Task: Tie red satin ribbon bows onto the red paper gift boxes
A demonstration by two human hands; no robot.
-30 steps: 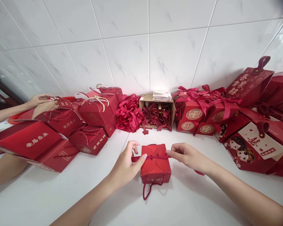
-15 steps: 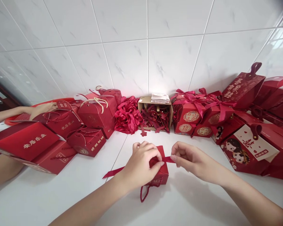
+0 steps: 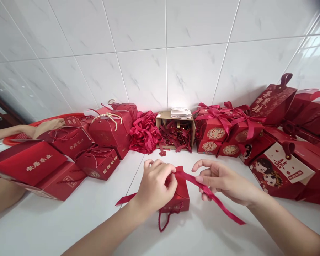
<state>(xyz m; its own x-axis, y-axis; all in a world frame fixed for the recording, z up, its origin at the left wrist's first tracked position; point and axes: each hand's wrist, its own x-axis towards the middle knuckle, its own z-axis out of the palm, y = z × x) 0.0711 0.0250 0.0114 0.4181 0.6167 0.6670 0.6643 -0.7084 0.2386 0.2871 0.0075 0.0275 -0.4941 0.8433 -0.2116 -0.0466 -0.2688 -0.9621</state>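
A small red gift box (image 3: 182, 190) lies on the white tabletop, a twisted red cord handle (image 3: 164, 224) drooping from its near side. My left hand (image 3: 157, 183) is over the box, thumb and fingers pinching a red satin ribbon (image 3: 218, 202) at its top. One ribbon tail sticks out left beneath my left wrist; the other runs right. To the right of the box, my right hand (image 3: 220, 179) lightly holds this second tail between thumb and fingers, index finger raised. The tail's loose end hangs past the fingers toward the table. My left hand hides part of the box lid.
Behind the box sit a pile of red ribbons (image 3: 145, 131) and a cardboard box (image 3: 193, 133) of red tags. Bow-tied boxes (image 3: 216, 131) stack at right, near larger red boxes (image 3: 288, 170). More boxes (image 3: 104, 163) stand left, where another person's arms reach over a red basket (image 3: 58, 117).
The ribbon's right tail has come out from my right hand and now shows at full length. My right fingers have spread somewhat; my left hand has shifted slightly left on the box.
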